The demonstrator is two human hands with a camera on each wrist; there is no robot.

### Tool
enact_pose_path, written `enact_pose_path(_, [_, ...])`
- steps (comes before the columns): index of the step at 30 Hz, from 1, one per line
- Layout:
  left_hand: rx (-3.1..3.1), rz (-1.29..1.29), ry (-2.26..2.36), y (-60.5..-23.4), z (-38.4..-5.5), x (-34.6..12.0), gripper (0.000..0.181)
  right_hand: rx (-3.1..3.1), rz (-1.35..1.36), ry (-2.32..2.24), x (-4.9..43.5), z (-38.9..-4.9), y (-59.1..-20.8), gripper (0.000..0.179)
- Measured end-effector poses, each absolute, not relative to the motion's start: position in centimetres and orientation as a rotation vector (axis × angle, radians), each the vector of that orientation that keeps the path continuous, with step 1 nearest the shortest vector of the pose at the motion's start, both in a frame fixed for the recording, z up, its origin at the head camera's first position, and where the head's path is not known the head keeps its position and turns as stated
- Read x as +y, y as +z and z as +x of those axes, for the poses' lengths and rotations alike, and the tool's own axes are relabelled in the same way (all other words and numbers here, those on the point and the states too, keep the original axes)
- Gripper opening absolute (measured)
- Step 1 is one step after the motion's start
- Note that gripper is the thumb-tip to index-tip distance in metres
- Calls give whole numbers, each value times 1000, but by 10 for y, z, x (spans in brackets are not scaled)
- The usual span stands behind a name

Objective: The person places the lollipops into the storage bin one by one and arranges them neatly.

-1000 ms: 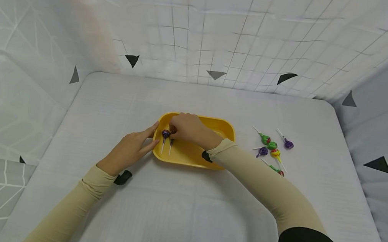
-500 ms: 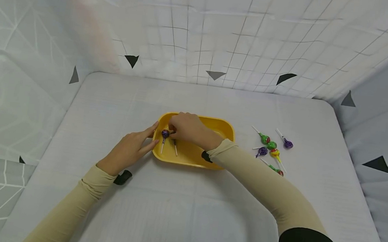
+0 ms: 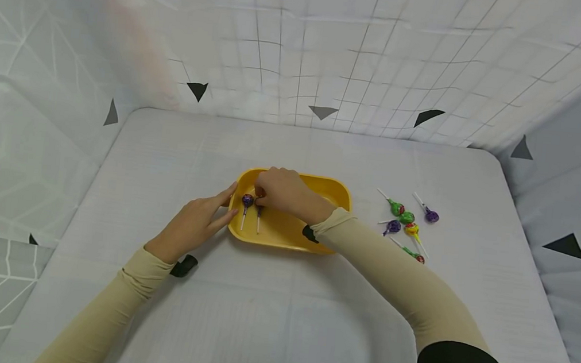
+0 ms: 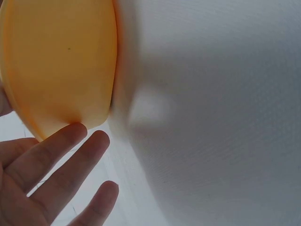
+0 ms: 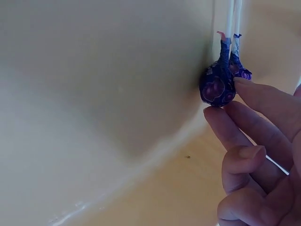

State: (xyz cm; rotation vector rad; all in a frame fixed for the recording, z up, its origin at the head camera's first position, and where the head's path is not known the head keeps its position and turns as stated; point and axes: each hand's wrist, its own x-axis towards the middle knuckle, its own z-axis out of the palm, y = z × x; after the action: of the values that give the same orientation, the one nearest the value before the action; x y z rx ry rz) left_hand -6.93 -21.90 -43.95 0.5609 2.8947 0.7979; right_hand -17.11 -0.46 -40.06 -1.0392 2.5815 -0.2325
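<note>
In the head view a yellow tray (image 3: pixel 290 240) lies on the white-covered table. My left hand (image 3: pixel 190 222) touches its left end, thumb and index finger at the rim; the left wrist view has straight fingers (image 4: pixel 68 181) against the outer wall. Reaching over the tray from the right, my right hand (image 3: pixel 289 196) pinches a purple-wrapped lollipop (image 3: pixel 259 212) with its stick toward me. Another purple lollipop (image 3: pixel 247 200) lies to its left, stick the same way. The right wrist view has the two purple heads (image 5: pixel 217 87) close together, thumb and fingertips right at them.
Right of the tray lies a loose group of lollipops: green ones (image 3: pixel 397 208), a yellow one (image 3: pixel 413 230) and purple ones (image 3: pixel 431 216). White patterned cloth walls (image 3: pixel 332 64) stand behind and at both sides of the table (image 3: pixel 258 317).
The pinched lollipop's stick swung to the right half a second ago and has now turned back, nearly parallel to the other stick. My right hand has shifted slightly; the left hand stays put.
</note>
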Motion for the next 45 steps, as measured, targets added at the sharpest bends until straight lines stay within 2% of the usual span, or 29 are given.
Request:
enact_pose_path(22, [2907,576,802,-438,-69,-218,65,2600,-1032,-259,-4,-172,-407,24])
enact_pose_path(45, [2885,555,793,-437,-68,-218,66,2571,-1037,-291,-4,-169,-409,23])
